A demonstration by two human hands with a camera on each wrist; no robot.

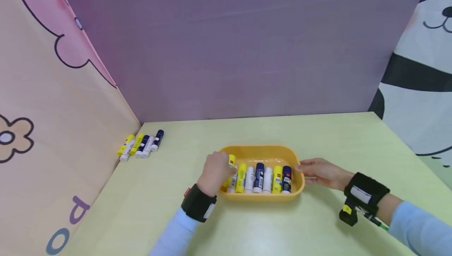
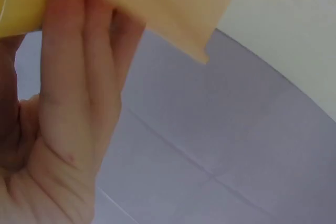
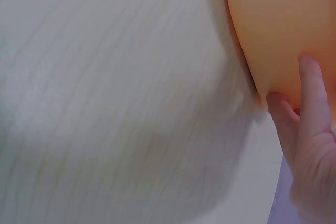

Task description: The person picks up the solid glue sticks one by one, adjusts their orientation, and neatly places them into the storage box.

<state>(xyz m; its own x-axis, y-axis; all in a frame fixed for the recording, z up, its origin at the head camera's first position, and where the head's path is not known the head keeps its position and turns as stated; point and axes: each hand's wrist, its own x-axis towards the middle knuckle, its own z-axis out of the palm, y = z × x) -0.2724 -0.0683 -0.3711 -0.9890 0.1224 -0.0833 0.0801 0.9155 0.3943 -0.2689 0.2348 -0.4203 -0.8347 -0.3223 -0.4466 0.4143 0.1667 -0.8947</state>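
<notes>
A yellow tray (image 1: 279, 152) sits on the table with several glue sticks in a row inside, among them a white one (image 1: 249, 179) and a dark blue one (image 1: 259, 177). At its left end my left hand (image 1: 214, 171) grips a yellow glue stick (image 1: 231, 160), whose body also shows as a yellow cylinder (image 2: 23, 3) in the left wrist view. The hand hides part of that stick and the tray's left rim. My right hand (image 1: 326, 173) holds the tray's right end, one digit over the rim and fingers (image 3: 314, 93) against the outer wall.
More glue sticks, yellow, white and dark blue, lie in a slanted group (image 1: 141, 146) at the table's back left, by the patterned side panel (image 1: 70, 130). A purple panel (image 1: 247, 52) stands behind the pale table (image 1: 169, 193).
</notes>
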